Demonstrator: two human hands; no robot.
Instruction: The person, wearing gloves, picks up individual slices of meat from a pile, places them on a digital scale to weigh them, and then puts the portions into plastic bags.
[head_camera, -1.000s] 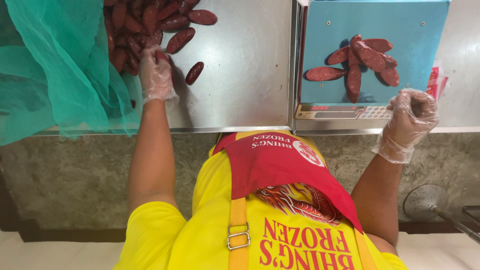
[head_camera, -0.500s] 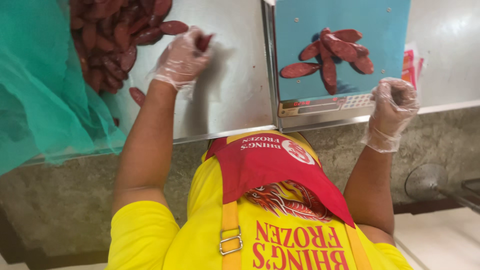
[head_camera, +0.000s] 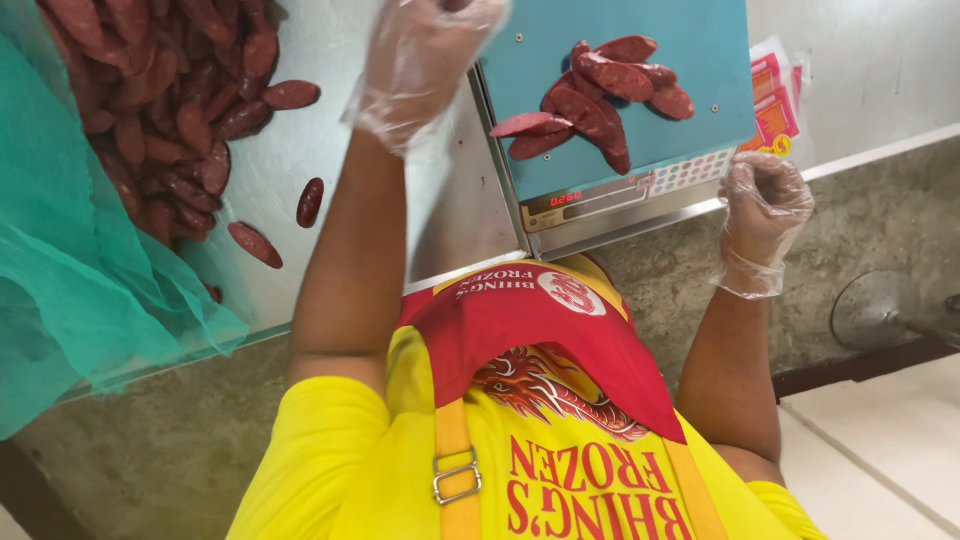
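Left hand (head_camera: 425, 65), in a thin clear disposable glove, raised just beside the weighing scale (head_camera: 700, 60); fingers bunched, tips cut off by the frame edge, so contents of the grip cannot be told. Right hand (head_camera: 765, 195), likewise gloved, loosely curled and empty, resting at the scale's front corner. Weighed sausages (head_camera: 595, 95) to the right of the left grip, on the smooth blue platform: short, dark red, glossy, tapered. Loose sausage heap (head_camera: 170, 110) to its left on the steel table (head_camera: 335, 150), beside green netting (head_camera: 70, 300). Advisable: lay pieces flat, clear of the platform rim; keep the right hand off the platform.
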